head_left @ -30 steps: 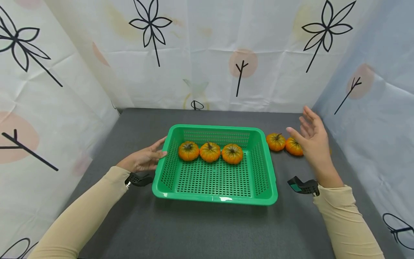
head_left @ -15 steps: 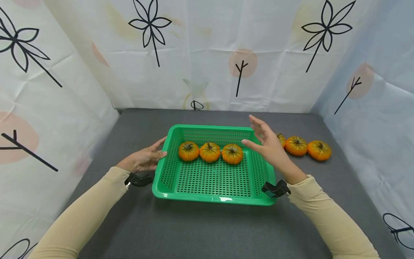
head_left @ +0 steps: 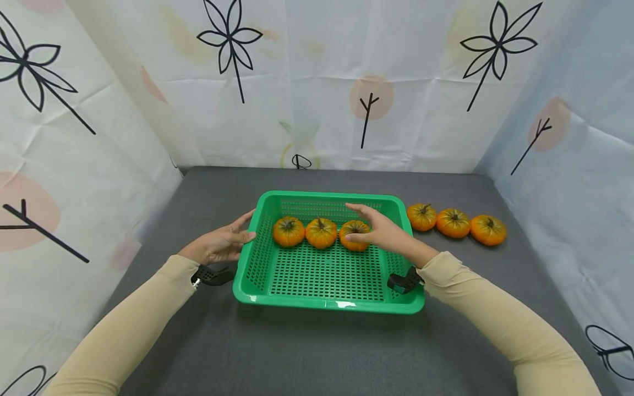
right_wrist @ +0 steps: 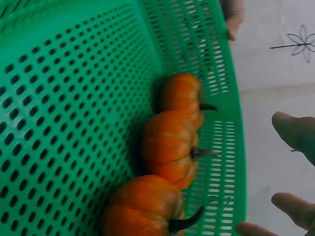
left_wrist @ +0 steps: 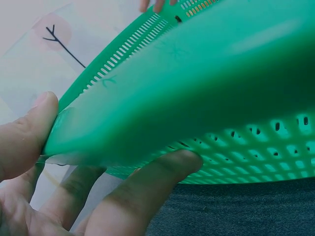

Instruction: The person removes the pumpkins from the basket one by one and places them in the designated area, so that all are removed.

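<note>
A green plastic basket (head_left: 327, 278) with perforated walls and floor stands mid-table. My left hand (head_left: 218, 245) grips its left rim; in the left wrist view the thumb (left_wrist: 32, 132) lies at the rim and the fingers reach beneath it. Three small orange pumpkins sit in a row inside: a left one (head_left: 289, 231), a middle one (head_left: 321, 233) and a right one (head_left: 353, 245). Over the right one hovers my right hand (head_left: 386, 234), thumb and fingers spread apart, covering part of it. In the right wrist view the three pumpkins (right_wrist: 167, 142) show dark stems.
Outside the basket, to its right, three more pumpkins (head_left: 453, 223) stand in a row on the dark grey table (head_left: 317, 352). Patterned white cloth walls (head_left: 317, 110) enclose the table at the back and both sides.
My right hand has moved left from over the pumpkins outside the basket to over the right pumpkin inside it. The left hand and the basket stay in place.
</note>
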The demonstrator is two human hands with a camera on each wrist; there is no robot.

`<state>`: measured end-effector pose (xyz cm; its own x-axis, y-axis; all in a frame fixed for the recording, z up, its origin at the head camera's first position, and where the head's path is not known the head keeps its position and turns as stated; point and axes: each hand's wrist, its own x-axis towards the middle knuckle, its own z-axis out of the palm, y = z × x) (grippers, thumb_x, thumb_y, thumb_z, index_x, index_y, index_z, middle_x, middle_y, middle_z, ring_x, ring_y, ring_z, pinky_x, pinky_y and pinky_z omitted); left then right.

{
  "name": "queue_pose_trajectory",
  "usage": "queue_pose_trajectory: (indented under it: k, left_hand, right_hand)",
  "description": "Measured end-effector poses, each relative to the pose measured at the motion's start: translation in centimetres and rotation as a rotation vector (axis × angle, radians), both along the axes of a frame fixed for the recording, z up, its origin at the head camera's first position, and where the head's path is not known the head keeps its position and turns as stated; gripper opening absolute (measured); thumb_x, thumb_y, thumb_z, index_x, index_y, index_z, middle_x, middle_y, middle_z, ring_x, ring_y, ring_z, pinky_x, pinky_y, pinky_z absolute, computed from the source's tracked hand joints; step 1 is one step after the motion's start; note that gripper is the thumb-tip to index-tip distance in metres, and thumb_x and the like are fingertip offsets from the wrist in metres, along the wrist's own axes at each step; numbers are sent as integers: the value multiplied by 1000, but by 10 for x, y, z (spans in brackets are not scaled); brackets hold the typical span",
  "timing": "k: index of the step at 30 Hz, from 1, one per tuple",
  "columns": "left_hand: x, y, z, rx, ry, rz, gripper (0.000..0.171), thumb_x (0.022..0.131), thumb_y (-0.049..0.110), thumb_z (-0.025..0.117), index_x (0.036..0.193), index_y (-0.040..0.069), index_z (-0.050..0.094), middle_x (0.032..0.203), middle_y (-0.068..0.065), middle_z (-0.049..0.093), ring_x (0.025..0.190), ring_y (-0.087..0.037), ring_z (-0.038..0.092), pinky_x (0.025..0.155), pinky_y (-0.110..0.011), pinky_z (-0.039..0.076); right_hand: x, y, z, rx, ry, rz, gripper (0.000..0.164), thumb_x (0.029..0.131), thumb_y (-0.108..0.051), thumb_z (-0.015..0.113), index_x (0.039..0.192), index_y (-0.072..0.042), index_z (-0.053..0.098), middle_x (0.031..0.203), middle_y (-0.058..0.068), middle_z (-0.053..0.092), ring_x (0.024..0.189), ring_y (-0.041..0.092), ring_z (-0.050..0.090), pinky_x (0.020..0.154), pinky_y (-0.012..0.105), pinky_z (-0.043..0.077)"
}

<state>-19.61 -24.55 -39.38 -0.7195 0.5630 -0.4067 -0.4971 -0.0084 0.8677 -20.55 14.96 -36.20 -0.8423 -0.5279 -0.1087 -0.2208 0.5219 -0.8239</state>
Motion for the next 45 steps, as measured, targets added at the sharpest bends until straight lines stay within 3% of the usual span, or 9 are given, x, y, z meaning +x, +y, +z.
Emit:
queue_pose_trajectory:
  k: [5, 9, 28, 36, 45]
  left_hand:
    - [0, 0, 0, -7, 4, -2, 82, 102, 12, 49, 154, 42, -8, 161, -19, 4, 109, -24, 65, 90, -44, 57]
    - [0, 0, -1, -16, 5, -3, 83, 102, 12, 49, 154, 42, -8, 161, -19, 4, 110, -25, 64, 90, -45, 56]
    - [-2, 0, 0, -17, 7, -12, 82, 103, 12, 48, 154, 42, -9, 162, -18, 4, 113, -26, 63, 92, -47, 55]
    - [-1, 0, -1, -21, 7, -6, 82, 102, 13, 49, 154, 42, -8, 162, -18, 4, 114, -26, 62, 93, -48, 55]
    - [-2, 1, -2, -28, 11, 3, 82, 102, 13, 49, 154, 43, -8, 162, -18, 4, 112, -25, 63, 92, -48, 55]
  right_hand:
    - [-7, -4, -8, 81, -11, 23, 81, 89, -33, 72, 154, -14, 28, 159, 14, 22, 145, 39, 21, 113, 61, 29]
    - [-13, -6, -14, 126, -6, 37, 76, 91, -29, 71, 152, -9, 31, 157, 16, 26, 142, 40, 26, 112, 60, 32]
    - [-36, -3, -29, 218, -38, 20, 66, 87, -15, 74, 144, -3, 44, 149, 21, 38, 136, 40, 35, 108, 56, 39]
    - [-38, -1, -35, 250, -114, 92, 70, 83, -9, 76, 145, -5, 43, 152, 22, 33, 138, 42, 32, 107, 56, 40]
    - [-36, 1, -36, 244, -103, 140, 73, 82, -9, 77, 146, -6, 41, 151, 22, 34, 134, 41, 37, 104, 56, 43]
